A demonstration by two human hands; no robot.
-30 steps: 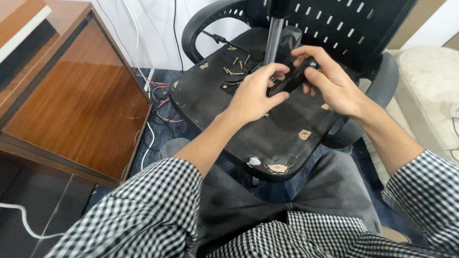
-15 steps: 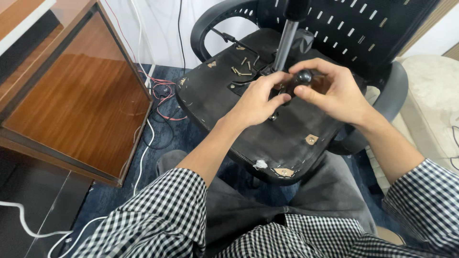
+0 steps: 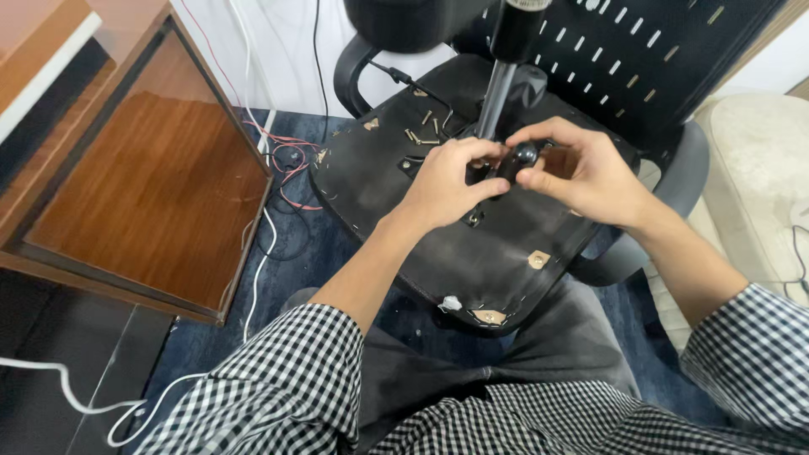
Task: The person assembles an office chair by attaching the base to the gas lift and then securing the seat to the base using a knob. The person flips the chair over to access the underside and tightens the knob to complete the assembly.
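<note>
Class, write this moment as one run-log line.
left hand: on black knob | right hand: pinching black knob | under: upturned chair seat | nearby: loose screws

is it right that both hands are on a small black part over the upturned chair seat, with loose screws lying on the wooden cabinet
Not quite. The head view shows the loose screws lying on the upturned chair seat, near its far edge, not on the wooden cabinet. The rest holds: the left hand and right hand are both on a small black part over the seat.
</note>
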